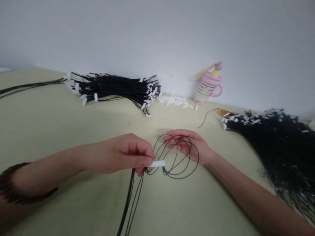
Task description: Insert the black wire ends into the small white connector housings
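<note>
Between the thumb and fingers of my left hand [133,154] a white connector [158,163] is pinched. Thin black wires [189,157] come out of its right end and curve in wide loops. More black wires [130,200] hang from below that hand toward the bottom edge. My right hand [189,144] is behind the loops, its fingers slightly bent and apart, the thumb side up. The loops pass in front of its fingers; whether they touch is hard to tell.
A bundle of black wires [115,86] with white connectors lies at the back left, small white pieces [176,100] beside it. A striped pink cup-shaped object [208,87] leans by the wall. A large wire heap [283,141] covers the right side, near an amber coil [222,112].
</note>
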Tool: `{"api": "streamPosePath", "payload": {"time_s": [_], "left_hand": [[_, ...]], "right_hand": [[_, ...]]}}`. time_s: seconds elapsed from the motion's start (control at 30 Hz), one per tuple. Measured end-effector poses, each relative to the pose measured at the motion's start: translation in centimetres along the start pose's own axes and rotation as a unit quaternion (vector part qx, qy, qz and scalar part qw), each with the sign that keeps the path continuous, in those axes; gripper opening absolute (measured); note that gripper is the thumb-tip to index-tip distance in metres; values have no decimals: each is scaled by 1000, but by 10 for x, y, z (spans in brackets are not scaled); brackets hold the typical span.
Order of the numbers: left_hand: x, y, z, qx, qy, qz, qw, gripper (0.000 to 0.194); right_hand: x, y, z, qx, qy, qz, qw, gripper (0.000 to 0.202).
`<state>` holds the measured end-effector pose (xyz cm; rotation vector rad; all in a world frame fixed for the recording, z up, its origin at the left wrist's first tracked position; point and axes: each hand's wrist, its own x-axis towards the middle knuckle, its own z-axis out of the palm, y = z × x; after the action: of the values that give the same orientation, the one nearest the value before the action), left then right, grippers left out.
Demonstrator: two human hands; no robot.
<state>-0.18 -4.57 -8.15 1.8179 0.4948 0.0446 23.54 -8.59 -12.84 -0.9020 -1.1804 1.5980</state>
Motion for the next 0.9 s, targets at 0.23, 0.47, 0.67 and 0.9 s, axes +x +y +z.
{"api": "streamPosePath", "payload": {"time_s": [0.23, 0.47, 0.67, 0.9], "left_hand": [[17, -21, 11, -23, 108, -45, 993, 25], [21, -19, 19, -42, 212, -61, 974, 27], [23, -21, 23, -43, 243, -46, 968, 26], [24, -20, 25, -53, 252, -46, 965, 25]], "right_hand": [[10, 3, -17, -118, 258, -150, 947, 22], [-20, 1, 40, -342, 230, -219, 885, 18], [-26, 14, 75, -471, 41, -84, 877, 20], [-21, 18, 70, -399, 41, -8, 916, 18]]}}
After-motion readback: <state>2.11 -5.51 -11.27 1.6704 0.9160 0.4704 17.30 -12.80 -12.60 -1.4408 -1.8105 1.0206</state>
